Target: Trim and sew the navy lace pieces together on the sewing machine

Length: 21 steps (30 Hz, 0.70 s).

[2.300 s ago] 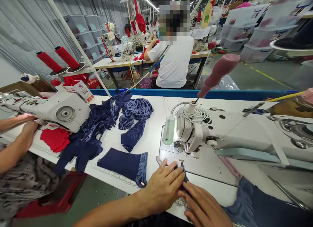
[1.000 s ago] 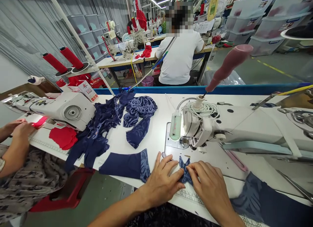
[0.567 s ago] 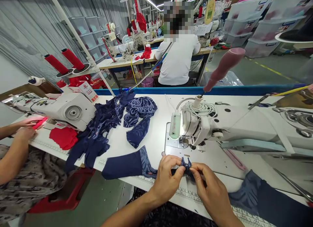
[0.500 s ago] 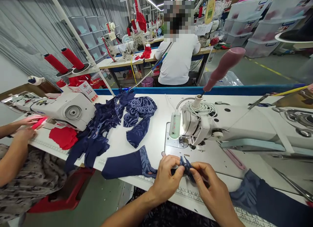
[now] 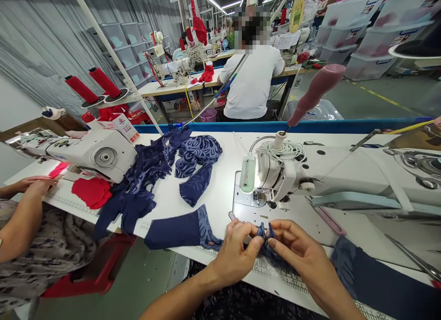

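Note:
In front of the sewing machine [image 5: 275, 173], at the table's front edge, both of my hands pinch a navy lace garment piece [image 5: 264, 235]. My left hand [image 5: 236, 251] is closed on its left side, thumb against fingers. My right hand [image 5: 303, 251] grips it from the right in the same way. Between the fingertips two folded lace edges stand up in points. A navy panel with a lace end [image 5: 175, 230] lies to the left of my left hand, and another navy panel [image 5: 382, 276] spreads out on the right. My hands hide whether these join the held piece.
Navy lace pieces [image 5: 148, 168] are heaped at left beside a second sewing machine [image 5: 103, 157] and red fabric [image 5: 91, 193]. A co-worker's hands [image 5: 37, 184] work there. Pink-handled scissors [image 5: 327, 216] and metal tweezers [image 5: 411, 255] lie right. A pink-handled screwdriver [image 5: 313, 95] stands upright on my machine.
The lace edges between my fingers have come apart into two separate points. My right hand has shifted slightly right, and the right-hand panel has moved a little. The co-worker's hands have moved slightly.

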Tool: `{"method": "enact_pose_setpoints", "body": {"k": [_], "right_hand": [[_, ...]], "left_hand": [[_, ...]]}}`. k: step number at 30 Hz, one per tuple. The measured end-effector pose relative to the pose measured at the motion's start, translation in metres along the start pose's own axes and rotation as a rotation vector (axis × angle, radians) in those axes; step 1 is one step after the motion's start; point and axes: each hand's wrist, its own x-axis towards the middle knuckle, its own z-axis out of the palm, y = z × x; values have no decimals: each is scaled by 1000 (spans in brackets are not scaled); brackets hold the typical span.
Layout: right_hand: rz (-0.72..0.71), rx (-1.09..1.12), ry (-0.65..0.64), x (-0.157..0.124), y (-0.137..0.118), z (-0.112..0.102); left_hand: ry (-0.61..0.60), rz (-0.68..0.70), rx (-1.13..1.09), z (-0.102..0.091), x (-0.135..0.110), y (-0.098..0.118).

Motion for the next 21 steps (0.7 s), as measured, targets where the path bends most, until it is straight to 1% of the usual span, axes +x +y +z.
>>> {"method": "enact_pose_setpoints", "body": {"k": [2, 3, 5, 6, 7, 8, 10, 12, 13, 17, 21], "right_hand": [[-51, -144, 61, 3, 8, -2], [-86, -256, 113, 4, 12, -3], [-199, -529, 233, 5, 19, -5], [-285, -661, 285, 5, 21, -5], [-383, -772, 316, 4, 22, -6], [-484, -855, 323, 2, 22, -6], [-639, -960, 250, -3, 21, -8], [-735, -1028, 142, -8, 21, -11], [-770, -1059, 109, -10, 23, -12], [-853, -1155, 103, -15, 28, -15], [-877, -1157, 85, -14, 28, -12]], "left_hand": [[78, 46, 121, 1, 0, -2], [132, 99, 203, 2, 0, -5], [213, 272, 385, 8, -1, -12], [222, 374, 469, 11, -1, -16], [205, 463, 535, 14, -1, -20], [173, 523, 579, 16, -2, -23], [90, 555, 633, 17, -3, -28], [10, 528, 668, 14, -4, -29], [-21, 519, 682, 12, -5, -29], [-80, 561, 744, 3, -6, -26], [-83, 600, 780, 2, -4, -27]]}}
